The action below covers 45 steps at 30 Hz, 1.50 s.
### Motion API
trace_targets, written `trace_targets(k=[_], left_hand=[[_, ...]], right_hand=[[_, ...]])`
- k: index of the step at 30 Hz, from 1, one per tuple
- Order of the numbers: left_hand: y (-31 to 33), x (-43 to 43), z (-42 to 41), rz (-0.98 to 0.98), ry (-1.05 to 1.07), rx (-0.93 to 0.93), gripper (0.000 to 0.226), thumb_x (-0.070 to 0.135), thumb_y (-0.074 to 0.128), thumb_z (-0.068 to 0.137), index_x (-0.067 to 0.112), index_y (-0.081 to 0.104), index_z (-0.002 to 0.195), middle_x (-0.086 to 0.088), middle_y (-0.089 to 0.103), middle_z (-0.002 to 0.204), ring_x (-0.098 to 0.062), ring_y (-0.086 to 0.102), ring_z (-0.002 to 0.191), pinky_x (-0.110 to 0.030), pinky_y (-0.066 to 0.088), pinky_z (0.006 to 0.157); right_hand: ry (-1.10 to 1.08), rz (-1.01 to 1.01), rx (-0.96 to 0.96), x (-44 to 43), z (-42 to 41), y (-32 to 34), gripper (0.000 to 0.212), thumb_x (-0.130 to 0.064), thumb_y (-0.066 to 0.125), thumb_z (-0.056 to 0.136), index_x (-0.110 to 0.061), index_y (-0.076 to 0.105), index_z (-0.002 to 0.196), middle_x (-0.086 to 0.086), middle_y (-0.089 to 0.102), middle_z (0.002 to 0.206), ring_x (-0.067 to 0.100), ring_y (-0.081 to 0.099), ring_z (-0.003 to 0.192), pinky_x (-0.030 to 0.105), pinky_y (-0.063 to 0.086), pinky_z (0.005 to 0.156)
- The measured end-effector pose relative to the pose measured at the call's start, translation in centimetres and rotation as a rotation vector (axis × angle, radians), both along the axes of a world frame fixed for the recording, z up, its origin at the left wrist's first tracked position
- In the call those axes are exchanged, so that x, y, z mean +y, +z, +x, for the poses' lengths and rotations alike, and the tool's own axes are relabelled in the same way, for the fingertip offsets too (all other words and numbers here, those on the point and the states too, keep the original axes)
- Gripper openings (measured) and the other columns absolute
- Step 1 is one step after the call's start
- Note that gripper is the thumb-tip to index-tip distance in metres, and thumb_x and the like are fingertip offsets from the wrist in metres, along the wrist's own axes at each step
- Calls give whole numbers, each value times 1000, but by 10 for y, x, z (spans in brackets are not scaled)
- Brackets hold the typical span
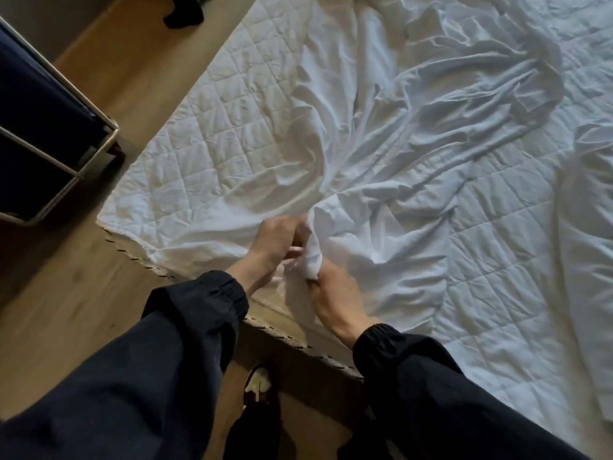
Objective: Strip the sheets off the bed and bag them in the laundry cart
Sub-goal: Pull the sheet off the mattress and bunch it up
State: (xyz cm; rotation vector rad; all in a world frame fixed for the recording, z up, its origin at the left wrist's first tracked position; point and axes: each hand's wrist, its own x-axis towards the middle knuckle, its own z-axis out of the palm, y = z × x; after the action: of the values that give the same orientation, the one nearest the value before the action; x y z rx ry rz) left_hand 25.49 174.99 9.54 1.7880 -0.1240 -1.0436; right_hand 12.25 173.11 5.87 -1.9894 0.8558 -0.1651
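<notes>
Reaching forward and down. Gripping bunched sheet (pixel 381 234) with left hand (pixel 277 247) and right hand (pixel 335 302), fingers curled, close together.

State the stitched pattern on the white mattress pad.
Diamond quilting across the white fabric mattress pad, head view.

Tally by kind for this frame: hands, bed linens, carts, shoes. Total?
Hands: 2, left hand and right hand, both gripping the sheet
Bed linens: 2, loose white sheet and quilted mattress pad
Carts: 1, laundry cart
Shoes: 1, shoe
Total: 6
</notes>
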Motion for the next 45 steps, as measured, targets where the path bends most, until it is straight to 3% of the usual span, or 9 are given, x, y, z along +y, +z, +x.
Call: trace_targets(k=[10, 16, 19, 24, 28, 32, 36, 40, 45], left_hand=[[-69, 113, 168, 602, -502, -795, 61, 23, 44, 95, 21, 20, 151, -8, 14, 159, -27, 14, 145, -44, 16, 116], [-103, 121, 243, 655, -673, -684, 56, 29, 37, 98, 23, 20, 150, -8, 21, 156, -31, 22, 141, -46, 24, 112], [-106, 125, 245, 621, -775, -717, 61, 37, 53, 90, 20, 31, 144, -12, 36, 143, -32, 34, 131, -43, 31, 105], [-91, 132, 222, 290, -687, -308, 55, 48, 64, 85, 17, 50, 128, -1, 58, 121, -19, 56, 107, -29, 46, 81], [-80, 133, 217, 195, -668, -311, 47, 44, 74, 78, 16, 57, 112, 3, 63, 104, -15, 61, 94, -24, 48, 73], [-72, 133, 213, 206, -741, -643, 85, 53, 77, 69, 21, 34, 137, 1, 44, 122, -16, 50, 105, -34, 45, 89], [-80, 143, 198, 202, -937, -1370, 85, 68, 64, 64, 13, 48, 127, -13, 42, 127, -32, 46, 113, -46, 37, 94], [-86, 134, 172, 363, -1160, -1212, 88, 66, 60, 73, 11, 33, 137, -7, 37, 138, -27, 36, 125, -42, 28, 104], [-78, 108, 145, 11, -623, -507, 49, 39, 69, 73, 16, 52, 113, -1, 64, 109, -21, 60, 101, -42, 48, 88]], right_hand=[[-182, 431, -150, 37, 102, -15, 25, -38, 42, 100, -22, 56, 86, -2, 58, 92, 3, 55, 83, 22, 44, 70], [-99, 272, 24, 44, 165, -31, 39, -41, 41, 100, -12, 56, 78, 3, 60, 85, 15, 55, 78, 31, 42, 67], [-115, -53, 268, 58, 180, -44, 43, -54, 43, 94, -17, 48, 116, 8, 50, 115, 25, 50, 104, 42, 43, 89], [163, -369, 318, 96, 200, -40, 101, -63, 60, 79, -31, -4, 149, 11, -11, 159, 28, -7, 147, 52, 5, 115], [12, -369, 341, 78, 202, -54, 33, -34, 57, 86, -22, 50, 116, 9, 45, 131, 29, 43, 122, 45, 36, 94], [-409, -38, 45, 58, 191, -40, 25, -22, 52, 90, -10, 51, 68, 2, 54, 72, 20, 48, 68, 35, 36, 60], [-988, 728, -445, 29, 171, -21, 32, -20, 49, 74, 0, 70, 87, 15, 68, 87, 30, 63, 83, 32, 51, 71], [-1171, 961, -726, 15, 147, -5, 41, -21, 35, 75, 9, 62, 76, 27, 68, 83, 36, 63, 83, 44, 46, 95], [-1117, 980, -853, 10, 128, 8, 16, -23, 42, 66, -11, 46, 55, 12, 52, 56, 25, 54, 60, 37, 44, 83]])
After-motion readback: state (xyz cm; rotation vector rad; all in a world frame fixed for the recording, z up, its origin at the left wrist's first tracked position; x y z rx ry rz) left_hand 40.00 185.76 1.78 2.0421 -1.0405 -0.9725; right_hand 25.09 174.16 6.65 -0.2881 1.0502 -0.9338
